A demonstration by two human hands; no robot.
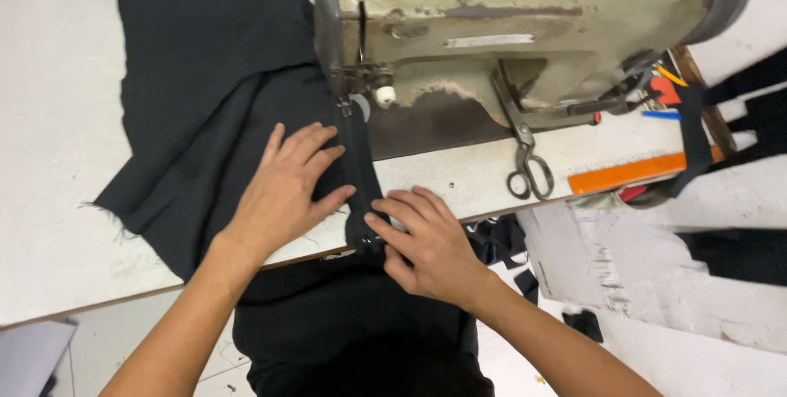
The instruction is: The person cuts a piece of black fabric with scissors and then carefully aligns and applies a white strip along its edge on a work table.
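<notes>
At frame centre, my left hand (287, 188) lies flat, fingers spread, on the black fabric (205, 118); my right hand (426, 241) pinches its folded strip below the sewing machine (508, 28), on the white tabletop (49, 159).

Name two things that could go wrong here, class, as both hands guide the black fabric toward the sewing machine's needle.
1. The left hand lies flat on the black fabric close to the presser foot; its fingertips could drift under the needle.
2. The scissors lie on the table beside the right hand; a sleeve or tugged cloth might catch them.
</notes>
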